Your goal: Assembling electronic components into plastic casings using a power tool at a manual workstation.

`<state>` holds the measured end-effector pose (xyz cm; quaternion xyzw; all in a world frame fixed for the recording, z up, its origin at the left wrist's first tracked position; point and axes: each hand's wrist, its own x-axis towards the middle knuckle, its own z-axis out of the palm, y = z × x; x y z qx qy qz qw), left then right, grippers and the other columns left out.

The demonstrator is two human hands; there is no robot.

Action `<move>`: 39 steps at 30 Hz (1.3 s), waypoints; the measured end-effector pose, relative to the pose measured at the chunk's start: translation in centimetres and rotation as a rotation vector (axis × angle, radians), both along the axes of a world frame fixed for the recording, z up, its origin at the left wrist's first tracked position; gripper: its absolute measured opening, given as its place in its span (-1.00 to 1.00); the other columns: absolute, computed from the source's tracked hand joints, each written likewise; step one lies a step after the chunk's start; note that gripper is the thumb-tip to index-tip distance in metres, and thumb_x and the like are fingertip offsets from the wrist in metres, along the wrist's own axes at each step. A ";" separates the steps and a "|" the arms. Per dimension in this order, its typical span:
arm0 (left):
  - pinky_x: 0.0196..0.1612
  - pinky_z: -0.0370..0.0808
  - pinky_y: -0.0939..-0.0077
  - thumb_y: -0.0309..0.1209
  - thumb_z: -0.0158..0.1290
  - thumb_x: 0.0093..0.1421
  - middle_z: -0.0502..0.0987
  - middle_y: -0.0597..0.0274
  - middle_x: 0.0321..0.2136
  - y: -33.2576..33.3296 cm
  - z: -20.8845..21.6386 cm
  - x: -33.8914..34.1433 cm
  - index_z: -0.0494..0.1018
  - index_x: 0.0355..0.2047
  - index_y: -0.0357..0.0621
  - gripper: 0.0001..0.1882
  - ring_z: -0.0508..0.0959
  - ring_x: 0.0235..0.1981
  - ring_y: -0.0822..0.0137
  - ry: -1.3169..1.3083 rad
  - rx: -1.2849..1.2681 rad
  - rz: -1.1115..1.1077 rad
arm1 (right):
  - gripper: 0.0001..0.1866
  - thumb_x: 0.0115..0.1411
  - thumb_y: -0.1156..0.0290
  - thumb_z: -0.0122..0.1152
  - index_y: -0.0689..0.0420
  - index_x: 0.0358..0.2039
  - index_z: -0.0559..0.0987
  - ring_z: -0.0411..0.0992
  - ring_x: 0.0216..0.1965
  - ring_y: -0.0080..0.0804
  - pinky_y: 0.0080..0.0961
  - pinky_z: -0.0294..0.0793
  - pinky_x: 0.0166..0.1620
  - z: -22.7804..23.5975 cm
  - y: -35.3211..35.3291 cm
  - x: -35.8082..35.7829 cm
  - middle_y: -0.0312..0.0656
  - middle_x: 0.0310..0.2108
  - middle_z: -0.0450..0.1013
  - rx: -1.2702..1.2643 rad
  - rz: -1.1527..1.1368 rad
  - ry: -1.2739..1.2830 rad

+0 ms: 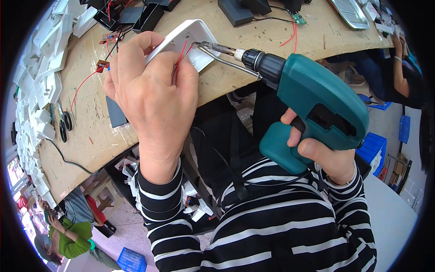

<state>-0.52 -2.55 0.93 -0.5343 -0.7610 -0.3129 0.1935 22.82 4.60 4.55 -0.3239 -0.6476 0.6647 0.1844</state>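
My left hand (156,90) is closed on a white plastic housing (204,34), tilted above the table's near edge. A red wire (182,52) rises between its fingers and thumb into the housing. My right hand (324,156) grips a green soldering gun (324,97) by its handle, with a finger at the black trigger. The gun's dark tip (213,46) and a bent metal feed tube (231,65) reach into the housing beside the wire end. Whether the tip touches metal there is too small to tell.
White housings (47,86) are heaped along the left side of the table (86,140). Black-handled scissors (63,124) lie near them. Black boxes (235,11) and a green circuit board (297,17) lie at the back. Other people sit at left and right; a blue crate (374,149) stands at right.
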 end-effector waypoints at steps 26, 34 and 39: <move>-0.18 0.28 0.40 -0.48 0.14 -0.12 0.50 0.22 -0.33 -0.1 -0.1 -0.1 0.52 -0.58 -0.23 -0.92 0.46 -0.32 0.28 -0.020 -0.004 0.011 | -0.56 -0.03 0.43 0.37 0.25 -0.14 0.44 0.44 -0.36 -0.48 -0.55 0.47 -0.25 1.3 -0.3 -0.1 -0.18 -0.34 0.44 0.016 0.025 -0.141; -0.19 0.27 0.40 -0.48 0.13 -0.12 0.50 0.23 -0.33 -0.1 0.0 0.0 0.53 -0.58 -0.23 -0.92 0.46 -0.32 0.29 0.006 -0.017 0.030 | -0.52 -0.06 0.41 0.41 0.25 -0.13 0.45 0.45 -0.39 -0.53 -0.61 0.48 -0.27 0.9 -0.2 -0.1 -0.22 -0.40 0.48 0.021 -0.029 -0.083; -0.19 0.27 0.40 -0.49 0.12 -0.13 0.50 0.23 -0.33 -0.1 0.0 0.0 0.53 -0.58 -0.24 -0.92 0.46 -0.32 0.28 0.004 -0.017 0.027 | -0.41 -0.02 0.37 0.38 0.27 -0.01 0.36 0.44 -0.34 -0.47 -0.56 0.47 -0.23 1.2 -0.1 -0.1 -0.12 -0.30 0.44 -0.024 0.021 -0.106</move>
